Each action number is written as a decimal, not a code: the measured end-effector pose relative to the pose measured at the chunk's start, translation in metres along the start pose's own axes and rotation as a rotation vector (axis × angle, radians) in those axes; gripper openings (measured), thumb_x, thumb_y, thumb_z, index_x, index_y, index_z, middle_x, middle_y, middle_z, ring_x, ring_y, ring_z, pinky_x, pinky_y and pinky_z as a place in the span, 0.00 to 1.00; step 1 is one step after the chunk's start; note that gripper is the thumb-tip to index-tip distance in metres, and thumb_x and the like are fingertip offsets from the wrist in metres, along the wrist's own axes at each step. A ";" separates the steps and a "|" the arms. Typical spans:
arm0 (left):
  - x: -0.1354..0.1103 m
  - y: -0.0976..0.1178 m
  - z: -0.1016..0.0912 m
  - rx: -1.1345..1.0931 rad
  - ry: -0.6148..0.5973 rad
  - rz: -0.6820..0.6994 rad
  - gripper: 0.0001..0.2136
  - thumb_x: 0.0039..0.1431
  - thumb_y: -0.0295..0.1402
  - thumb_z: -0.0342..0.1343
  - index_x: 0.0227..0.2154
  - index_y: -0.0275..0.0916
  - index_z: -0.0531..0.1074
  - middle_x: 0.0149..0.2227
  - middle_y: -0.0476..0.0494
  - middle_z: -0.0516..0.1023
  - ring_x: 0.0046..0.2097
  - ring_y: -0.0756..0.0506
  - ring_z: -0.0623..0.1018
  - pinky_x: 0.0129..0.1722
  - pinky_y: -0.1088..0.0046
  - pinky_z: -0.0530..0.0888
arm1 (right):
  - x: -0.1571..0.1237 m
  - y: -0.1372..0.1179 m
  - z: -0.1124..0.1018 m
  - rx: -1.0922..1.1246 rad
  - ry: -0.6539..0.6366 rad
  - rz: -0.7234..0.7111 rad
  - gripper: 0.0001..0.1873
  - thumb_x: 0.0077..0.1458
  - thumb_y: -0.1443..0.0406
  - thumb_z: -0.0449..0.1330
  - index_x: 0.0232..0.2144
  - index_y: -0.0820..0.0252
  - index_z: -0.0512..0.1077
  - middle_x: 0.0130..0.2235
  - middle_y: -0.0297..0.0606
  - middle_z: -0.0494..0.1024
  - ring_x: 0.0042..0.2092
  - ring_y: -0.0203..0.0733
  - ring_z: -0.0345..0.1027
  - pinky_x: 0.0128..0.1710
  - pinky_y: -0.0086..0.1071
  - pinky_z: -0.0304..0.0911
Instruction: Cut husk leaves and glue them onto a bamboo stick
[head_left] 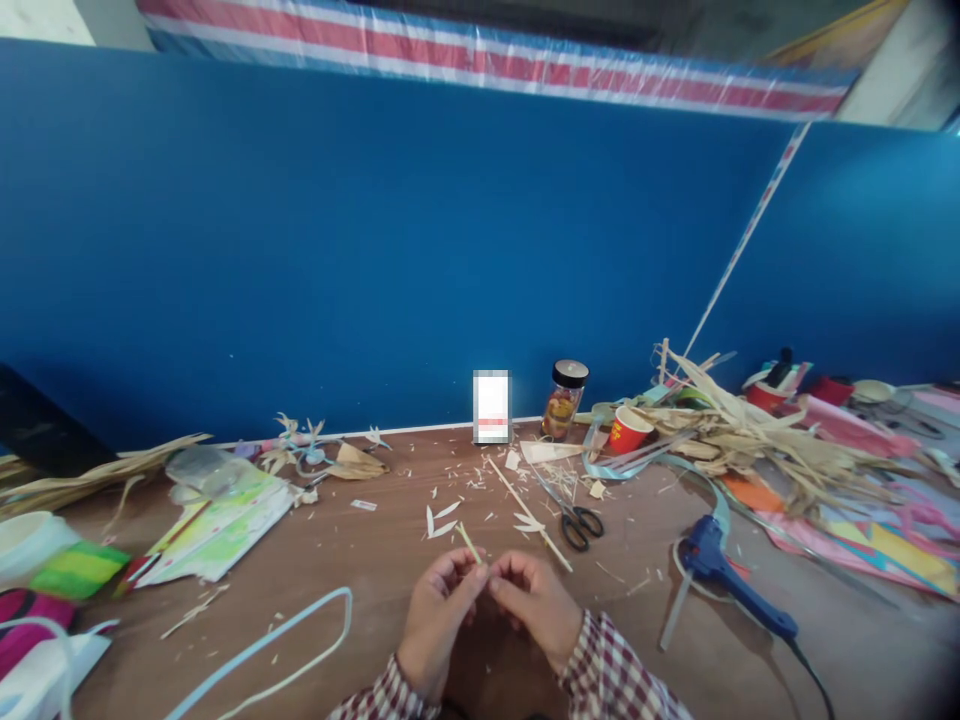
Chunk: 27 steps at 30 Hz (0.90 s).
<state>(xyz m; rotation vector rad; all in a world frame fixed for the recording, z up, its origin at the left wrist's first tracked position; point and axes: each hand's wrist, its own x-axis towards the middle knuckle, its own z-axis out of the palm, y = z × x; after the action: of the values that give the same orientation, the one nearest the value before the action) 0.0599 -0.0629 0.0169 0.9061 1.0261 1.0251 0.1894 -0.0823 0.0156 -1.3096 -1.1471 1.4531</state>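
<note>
My left hand [444, 612] is closed in a pinch around a thin pale yellow-green strip [469, 543], which sticks up past the fingertips. My right hand [538, 600] is closed too, its thumb and finger pressed together right beside the left fingertips; whatever it grips is too small or hidden to name. Beyond the hands, small pale leaf-shaped pieces [442, 529] lie on the brown table [360, 560]. A long thin stick [525, 505] and black-handled scissors [580, 526] rest ahead of my right hand, among many pale scraps.
To the right lies a blue glue gun [739, 580] with its cord. Behind it are a red paper cup [630, 430], a black-lidded jar [564, 402] and a heap of dried husks [720, 425]. A pale blue strip [270, 640] loops at front left. A blue partition [390, 230] stands behind.
</note>
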 end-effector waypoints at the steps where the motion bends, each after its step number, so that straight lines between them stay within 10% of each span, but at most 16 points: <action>1: 0.001 -0.002 0.001 -0.008 0.000 -0.003 0.15 0.41 0.39 0.62 0.31 0.35 0.73 0.22 0.51 0.71 0.19 0.57 0.62 0.18 0.82 0.59 | 0.002 0.003 0.002 0.026 0.019 0.004 0.16 0.46 0.55 0.57 0.24 0.63 0.63 0.17 0.26 0.62 0.17 0.27 0.50 0.16 0.22 0.47; 14: 0.010 -0.012 -0.019 0.047 0.037 0.029 0.13 0.44 0.40 0.60 0.30 0.35 0.75 0.19 0.52 0.71 0.17 0.56 0.63 0.16 0.81 0.59 | 0.010 -0.014 0.001 -0.173 0.151 -0.193 0.09 0.50 0.60 0.56 0.29 0.61 0.67 0.26 0.32 0.69 0.27 0.33 0.61 0.27 0.26 0.57; 27: 0.008 -0.009 -0.018 -0.062 -0.065 -0.141 0.12 0.43 0.39 0.61 0.25 0.34 0.74 0.23 0.47 0.75 0.18 0.56 0.67 0.16 0.82 0.62 | 0.026 -0.012 0.001 -0.048 0.047 -0.065 0.13 0.47 0.57 0.58 0.26 0.62 0.66 0.21 0.31 0.70 0.21 0.30 0.60 0.20 0.24 0.53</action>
<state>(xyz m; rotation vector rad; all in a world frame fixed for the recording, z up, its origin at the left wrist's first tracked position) 0.0464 -0.0558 0.0022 0.8003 0.9847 0.8990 0.1857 -0.0542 0.0220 -1.3207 -1.1898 1.3490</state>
